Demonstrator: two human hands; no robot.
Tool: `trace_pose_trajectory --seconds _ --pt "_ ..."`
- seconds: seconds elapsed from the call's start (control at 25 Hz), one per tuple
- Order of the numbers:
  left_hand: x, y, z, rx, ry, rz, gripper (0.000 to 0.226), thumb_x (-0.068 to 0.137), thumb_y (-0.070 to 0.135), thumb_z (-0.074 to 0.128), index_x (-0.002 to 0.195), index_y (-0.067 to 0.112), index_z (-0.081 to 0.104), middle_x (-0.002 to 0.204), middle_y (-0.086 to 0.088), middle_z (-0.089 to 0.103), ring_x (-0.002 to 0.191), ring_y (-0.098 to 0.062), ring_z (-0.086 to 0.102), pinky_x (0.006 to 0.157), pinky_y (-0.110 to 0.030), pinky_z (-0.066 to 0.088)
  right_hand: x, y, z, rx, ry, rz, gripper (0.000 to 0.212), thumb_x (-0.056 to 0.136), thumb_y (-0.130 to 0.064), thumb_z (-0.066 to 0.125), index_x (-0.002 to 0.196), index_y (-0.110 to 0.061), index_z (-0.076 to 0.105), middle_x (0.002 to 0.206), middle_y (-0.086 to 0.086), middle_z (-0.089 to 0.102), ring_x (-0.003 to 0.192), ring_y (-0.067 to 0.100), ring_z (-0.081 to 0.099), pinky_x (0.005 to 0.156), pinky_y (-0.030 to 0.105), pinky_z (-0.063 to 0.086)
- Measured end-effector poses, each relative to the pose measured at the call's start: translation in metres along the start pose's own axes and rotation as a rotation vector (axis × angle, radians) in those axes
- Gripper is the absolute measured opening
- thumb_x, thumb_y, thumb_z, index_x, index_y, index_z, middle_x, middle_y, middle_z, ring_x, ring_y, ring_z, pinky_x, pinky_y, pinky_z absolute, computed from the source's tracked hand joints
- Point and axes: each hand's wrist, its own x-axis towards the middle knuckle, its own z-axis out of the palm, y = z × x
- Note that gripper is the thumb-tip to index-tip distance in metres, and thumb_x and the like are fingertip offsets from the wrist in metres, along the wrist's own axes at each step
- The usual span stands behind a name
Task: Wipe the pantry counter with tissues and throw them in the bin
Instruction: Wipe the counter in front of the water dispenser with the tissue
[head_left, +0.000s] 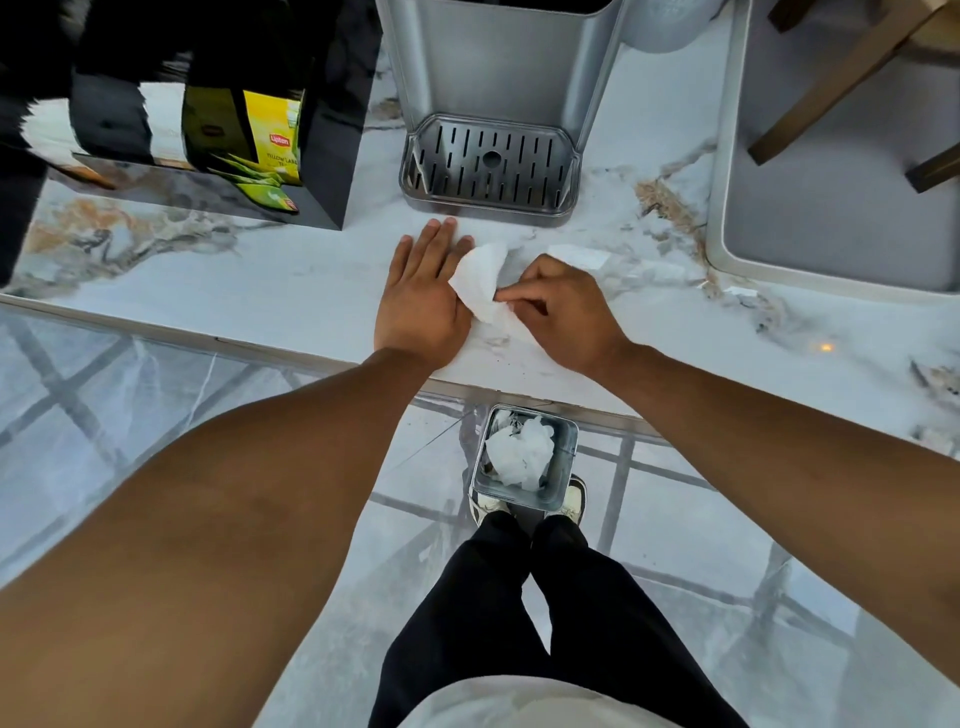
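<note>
My left hand (422, 296) lies flat, fingers spread, on the marble counter (260, 280). The tissue (480, 283) beside it runs from near edge up toward the dispenser's drip tray (488, 166). My right hand (563, 317) pinches its lower edge.

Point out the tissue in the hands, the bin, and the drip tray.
tissue (478, 278): head view, middle of the white sheet.
bin (563, 480): head view, right wall near the rim.
drip tray (491, 171): head view, slotted grate.
</note>
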Motion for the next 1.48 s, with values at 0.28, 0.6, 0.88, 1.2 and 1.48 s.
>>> trace_pose_trajectory --seconds 0.28,0.6,0.88,1.2,1.48 --pt "0.002 0.001 0.000 0.030 -0.012 -0.025 0.055 0.098 0.027 0.028 0.150 0.009 0.039 0.163 -0.013 0.028 0.152 -0.030 0.020 0.126 -0.047 0.013 -0.055 -0.007 0.005 0.076 -0.161 -0.088 0.020 0.089 0.004 0.066 0.098 -0.008 0.079 0.088 0.010 0.060 0.068 0.020 0.058 0.069 0.020 0.044" --pt "0.000 0.001 0.002 -0.001 0.020 -0.015 0.056 0.099 0.030 0.024 0.149 0.011 0.039 0.163 -0.011 0.028 0.153 -0.028 0.019 0.126 -0.047 0.013 -0.110 -0.007 -0.003 0.217 -0.238 0.142 0.021 0.090 -0.001 0.066 0.094 -0.016 0.080 0.086 0.002 0.059 0.056 0.009 0.050 0.060 0.015 0.037" --pt "-0.001 0.005 -0.005 0.086 -0.107 -0.001 0.064 0.097 0.020 0.052 0.154 0.005 0.027 0.165 -0.016 0.017 0.154 -0.033 0.010 0.126 -0.049 0.009 -0.056 -0.017 -0.009 0.203 0.120 0.245 0.022 0.088 -0.001 0.066 0.094 -0.017 0.079 0.082 -0.007 0.055 0.060 0.003 0.055 0.065 0.014 0.044" --pt "-0.029 -0.030 -0.023 0.057 -0.043 0.011 0.049 0.106 0.027 0.031 0.151 0.009 0.036 0.163 -0.012 0.028 0.153 -0.028 0.019 0.126 -0.047 0.012 0.011 -0.025 -0.011 0.027 0.294 0.274 0.025 0.093 -0.002 0.056 0.104 -0.012 0.076 0.099 0.007 0.058 0.087 0.020 0.064 0.091 0.026 0.049" --pt "-0.032 -0.077 -0.024 0.061 0.015 -0.043 0.055 0.104 0.032 0.028 0.150 0.004 0.036 0.162 -0.015 0.028 0.152 -0.029 0.021 0.126 -0.046 0.015 0.030 -0.023 0.016 -0.105 0.337 0.380 0.026 0.093 0.000 0.053 0.105 -0.010 0.075 0.109 0.013 0.061 0.093 0.024 0.064 0.088 0.016 0.041"
